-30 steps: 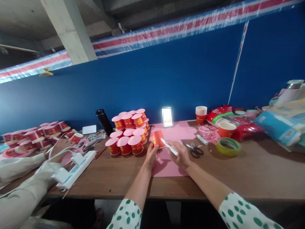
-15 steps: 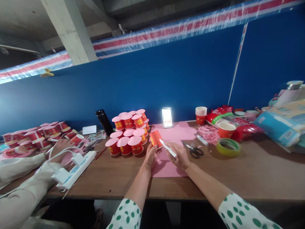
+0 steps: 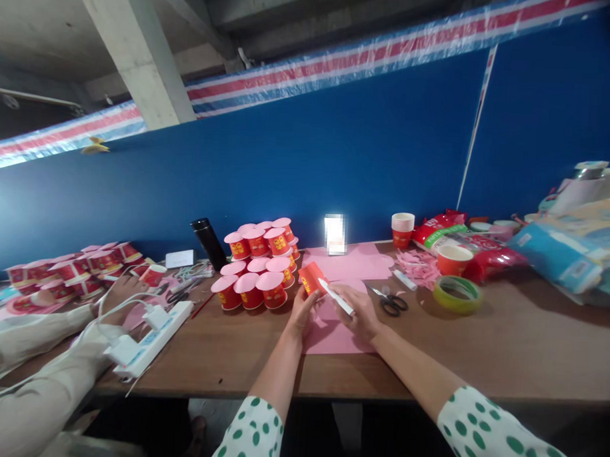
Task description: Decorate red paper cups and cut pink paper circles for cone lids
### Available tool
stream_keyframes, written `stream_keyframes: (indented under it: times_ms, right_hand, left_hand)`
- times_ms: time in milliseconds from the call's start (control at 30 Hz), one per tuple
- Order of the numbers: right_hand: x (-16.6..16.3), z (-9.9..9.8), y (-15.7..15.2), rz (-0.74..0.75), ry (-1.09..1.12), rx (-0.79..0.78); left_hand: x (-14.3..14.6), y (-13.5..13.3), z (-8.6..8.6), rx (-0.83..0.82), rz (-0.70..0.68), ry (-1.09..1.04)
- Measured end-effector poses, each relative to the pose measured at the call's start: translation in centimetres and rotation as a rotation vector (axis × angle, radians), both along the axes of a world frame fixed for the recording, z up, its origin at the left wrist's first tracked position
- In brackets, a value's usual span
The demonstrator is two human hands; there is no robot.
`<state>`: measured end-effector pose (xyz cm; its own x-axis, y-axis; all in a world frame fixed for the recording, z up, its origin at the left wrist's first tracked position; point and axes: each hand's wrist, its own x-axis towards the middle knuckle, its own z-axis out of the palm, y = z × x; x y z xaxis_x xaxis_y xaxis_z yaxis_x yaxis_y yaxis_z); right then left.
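My left hand (image 3: 303, 314) is closed around a red paper cup (image 3: 314, 275) with yellow printing, tilted on its side above pink paper. In my right hand (image 3: 361, 312) is a slim white pen (image 3: 338, 299), its tip at the cup's side; whether it touches cannot be made out. Beneath both hands lie pink paper sheets (image 3: 337, 339). Black-handled scissors (image 3: 393, 303) rest just right of my right hand. To the left of my left hand stand stacked red cups (image 3: 247, 294) with pink paper discs on top.
A co-worker's arm (image 3: 56, 336) reaches in at left, near a white power strip (image 3: 154, 340) and more red cups (image 3: 83, 274). A black bottle (image 3: 208, 244) stands behind. At right are yellow-green tape (image 3: 457, 295), nested cups (image 3: 402, 230), pink scraps (image 3: 420, 267) and plastic packs (image 3: 559, 257).
The red paper cup has turned slightly in my left hand. My right hand and the white pen have hardly moved.
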<state>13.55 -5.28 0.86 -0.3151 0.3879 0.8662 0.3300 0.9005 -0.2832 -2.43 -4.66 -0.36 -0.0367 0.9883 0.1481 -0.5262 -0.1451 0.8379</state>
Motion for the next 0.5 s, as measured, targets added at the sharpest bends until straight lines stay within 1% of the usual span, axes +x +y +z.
stream_keyframes:
  times_ms: [200,500]
  right_hand:
    - [-0.01,-0.09,0.07,-0.061,-0.004,0.024]
    - [0.0,0.16,-0.06,-0.081,-0.011,0.045]
  left_hand:
    - [0.06,-0.1,0.15,-0.017,0.008,0.0]
    - [0.06,0.13,-0.04,0.001,0.012,-0.007]
